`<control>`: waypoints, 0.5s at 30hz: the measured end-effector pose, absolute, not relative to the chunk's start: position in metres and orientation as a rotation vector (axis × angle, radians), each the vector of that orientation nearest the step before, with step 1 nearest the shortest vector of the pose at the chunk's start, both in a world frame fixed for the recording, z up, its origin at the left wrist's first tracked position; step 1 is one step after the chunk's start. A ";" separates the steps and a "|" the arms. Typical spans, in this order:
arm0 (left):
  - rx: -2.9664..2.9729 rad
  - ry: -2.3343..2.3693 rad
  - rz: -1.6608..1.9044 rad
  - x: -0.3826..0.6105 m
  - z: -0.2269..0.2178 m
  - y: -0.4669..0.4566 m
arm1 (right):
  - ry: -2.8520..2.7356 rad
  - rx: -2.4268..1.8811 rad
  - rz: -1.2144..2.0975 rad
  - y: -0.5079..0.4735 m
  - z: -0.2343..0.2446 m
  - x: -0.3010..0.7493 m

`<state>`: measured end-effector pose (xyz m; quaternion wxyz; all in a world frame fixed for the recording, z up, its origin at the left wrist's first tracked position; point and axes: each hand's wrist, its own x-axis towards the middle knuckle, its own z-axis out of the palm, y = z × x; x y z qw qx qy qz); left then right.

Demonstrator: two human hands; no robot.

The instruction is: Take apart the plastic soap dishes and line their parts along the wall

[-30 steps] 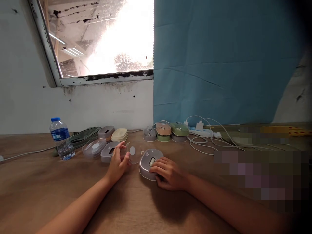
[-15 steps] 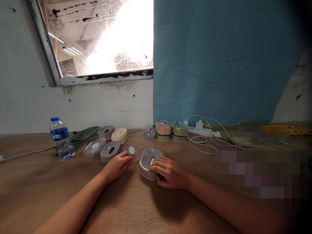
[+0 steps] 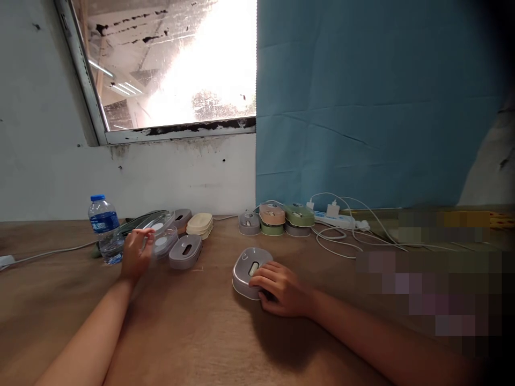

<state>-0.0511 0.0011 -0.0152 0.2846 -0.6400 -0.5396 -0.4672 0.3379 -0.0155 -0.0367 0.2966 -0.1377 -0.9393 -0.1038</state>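
Observation:
My left hand (image 3: 138, 251) pinches the near edge of a clear plastic lid (image 3: 166, 219) with a white oval on it. That lid is tilted above another clear lid (image 3: 164, 242), which lies on the table; I cannot tell whether they touch. My right hand (image 3: 284, 288) grips the near right side of a grey oval box (image 3: 241, 277), fingers on its top and thumb low at the side. A pale piece (image 3: 254, 269) shows in the box's slot. Just right of the clear lids sits a grey slotted oval piece (image 3: 183, 261).
A water bottle (image 3: 105, 230) stands close behind my left hand. Cream oval pieces (image 3: 200, 223) are stacked behind, beside another grey slotted piece (image 3: 183, 219). Grey, pink and green boxes (image 3: 272, 214) stand by the wall, with a power strip (image 3: 336, 219) and loose white cables to their right.
My left hand has carried the clear lid from beside the grey box leftward to above the other clear lid. My right hand keeps its grip on the box; the view has shifted slightly.

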 end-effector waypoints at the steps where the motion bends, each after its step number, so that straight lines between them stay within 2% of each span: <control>1: -1.714 -1.452 -1.268 -0.059 -0.019 0.003 | -2.496 -0.367 -0.272 -0.015 -0.037 0.338; 15: -1.877 -1.657 -1.031 -0.061 -0.024 -0.003 | -2.492 -0.372 -0.227 -0.017 -0.036 0.337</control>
